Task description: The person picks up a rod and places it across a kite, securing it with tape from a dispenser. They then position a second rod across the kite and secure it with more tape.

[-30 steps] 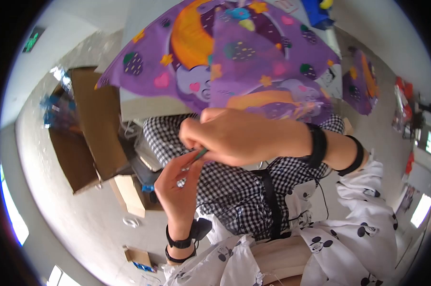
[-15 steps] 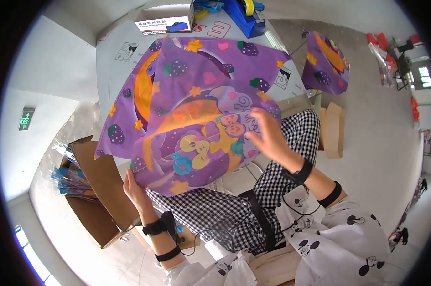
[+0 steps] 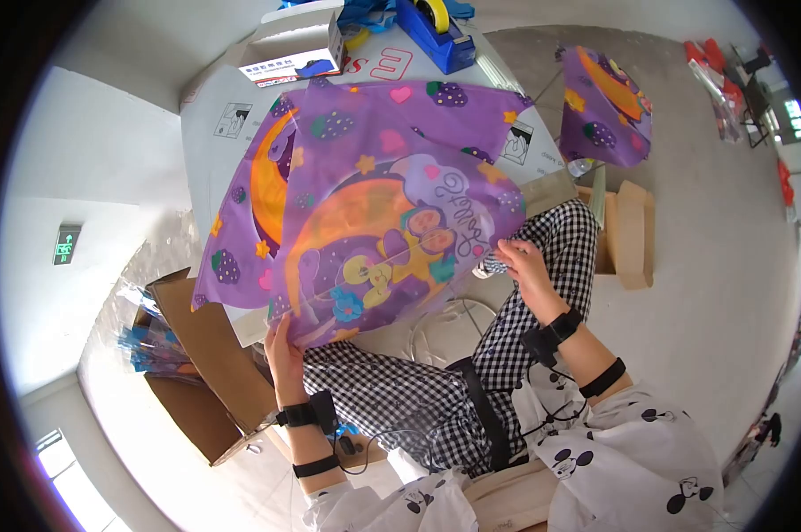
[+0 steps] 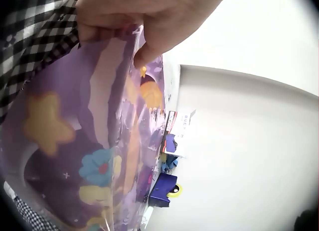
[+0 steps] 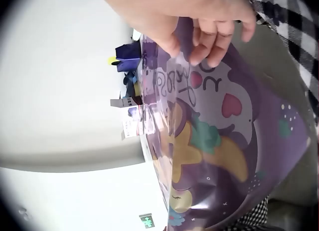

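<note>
A purple printed film sheet (image 3: pixel 343 217) with an orange moon and a yellow figure slopes from the table down over the lap. At its lower left edge, my left hand (image 3: pixel 285 359) pinches the film between thumb and fingers, also seen in the left wrist view, where the hand (image 4: pixel 144 17) grips the folded edge. My right hand (image 3: pixel 529 275) is at the film's right edge. Seen from the right wrist, that hand (image 5: pixel 194 17) has its thumb and slightly bent fingers apart against the printed film (image 5: pixel 234 166).
On the table (image 3: pixel 207 155) stand a white box (image 3: pixel 294 51) and a blue tape dispenser (image 3: pixel 440 44) at the back. Another purple printed piece (image 3: pixel 604 111) hangs off to the right. Cardboard boxes (image 3: pixel 210 355) (image 3: pixel 632 235) stand on the floor at both sides.
From joined close together over the lap, my hands have separated to the film's left and right edges. The right hand has come down from over the print, and more of the sheet shows.
</note>
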Demonstrator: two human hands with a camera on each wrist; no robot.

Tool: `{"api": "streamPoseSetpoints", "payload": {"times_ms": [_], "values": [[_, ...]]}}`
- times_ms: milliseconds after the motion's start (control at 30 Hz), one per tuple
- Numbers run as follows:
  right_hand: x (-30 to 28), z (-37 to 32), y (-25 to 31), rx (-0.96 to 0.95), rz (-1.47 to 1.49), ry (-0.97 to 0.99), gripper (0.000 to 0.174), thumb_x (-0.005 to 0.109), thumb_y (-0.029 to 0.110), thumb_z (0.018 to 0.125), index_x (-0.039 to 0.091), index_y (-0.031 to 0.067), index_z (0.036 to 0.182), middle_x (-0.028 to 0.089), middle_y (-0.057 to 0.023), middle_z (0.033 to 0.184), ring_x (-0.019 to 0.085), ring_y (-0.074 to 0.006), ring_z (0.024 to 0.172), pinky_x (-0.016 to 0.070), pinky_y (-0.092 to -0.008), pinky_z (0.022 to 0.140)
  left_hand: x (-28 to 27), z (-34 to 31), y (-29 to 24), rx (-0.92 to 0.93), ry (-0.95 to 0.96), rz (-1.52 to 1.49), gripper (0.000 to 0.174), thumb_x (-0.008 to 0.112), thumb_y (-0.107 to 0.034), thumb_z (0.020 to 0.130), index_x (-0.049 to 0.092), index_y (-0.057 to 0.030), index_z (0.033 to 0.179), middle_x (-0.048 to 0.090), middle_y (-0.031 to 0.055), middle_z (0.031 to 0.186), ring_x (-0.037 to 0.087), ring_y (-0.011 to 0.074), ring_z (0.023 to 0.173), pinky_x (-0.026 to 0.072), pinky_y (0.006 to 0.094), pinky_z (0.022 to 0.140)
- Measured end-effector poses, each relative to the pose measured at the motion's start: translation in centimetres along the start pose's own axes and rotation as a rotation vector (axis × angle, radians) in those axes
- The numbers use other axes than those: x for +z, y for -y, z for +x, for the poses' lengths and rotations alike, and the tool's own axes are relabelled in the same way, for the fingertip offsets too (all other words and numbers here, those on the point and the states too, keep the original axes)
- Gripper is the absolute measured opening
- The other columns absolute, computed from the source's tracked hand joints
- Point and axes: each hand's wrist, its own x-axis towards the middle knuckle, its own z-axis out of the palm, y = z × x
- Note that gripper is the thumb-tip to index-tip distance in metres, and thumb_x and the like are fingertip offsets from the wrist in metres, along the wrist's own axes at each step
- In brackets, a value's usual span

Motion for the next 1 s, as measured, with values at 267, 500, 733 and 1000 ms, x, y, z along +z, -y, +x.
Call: {"api": "streamPoseSetpoints", "payload": {"times_ms": [267,500,733,1000], "values": [[2.1,0.8,2.6,-0.531,-0.258,-0.008,0.035,0.072,0.027,0.086,0.057,0.0019,0.106,0.063,-0.0077,0.098,0.061,-0.0166,0.089,0.0473,-0.0294,0.081,0.3,1.1,-1.1,0.015,0.071,-0.020,0.023,0.057,-0.014,0.097,0.058,-0.0017,0.116,0.067,0.0088,0.108,0.067,0.0185,0.096,0.0575,0.0320,0.077],[1.6,5.6,8.1,-0.680,-0.547,-0.079,0.053,0.074,0.034,0.083,0.052,-0.0020,0.116,0.060,-0.0160,0.116,0.057,-0.0274,0.111,0.0453,-0.0394,0.092,4.1,-1.9,-7.4,0.157,0.196,0.096,0.024,0.053,-0.011,0.099,0.059,-0.0001,0.119,0.067,0.0089,0.109,0.067,0.0178,0.096,0.0561,0.0306,0.084],[2.2,4.4,7.2,-0.740,-0.956,-0.089,0.057,0.082,0.030,0.071,0.050,-0.0001,0.108,0.060,-0.0185,0.099,0.062,-0.0356,0.089,0.0506,-0.0417,0.072,3.7,-2.4,-14.0,0.180,0.172,0.132,0.027,0.054,-0.018,0.099,0.060,0.0018,0.117,0.066,0.0105,0.111,0.064,0.0192,0.102,0.0513,0.0345,0.092],[4.8,2.6,5.5,-0.574,-1.002,-0.097,0.042,0.080,0.023,0.074,0.049,0.0027,0.094,0.063,-0.0137,0.087,0.064,-0.0342,0.082,0.0502,-0.0433,0.069,0.6,-0.4,-8.1,0.030,0.237,0.238,0.036,0.055,-0.021,0.098,0.053,0.0038,0.124,0.063,0.0146,0.117,0.064,0.0230,0.103,0.0522,0.0366,0.090]]}}
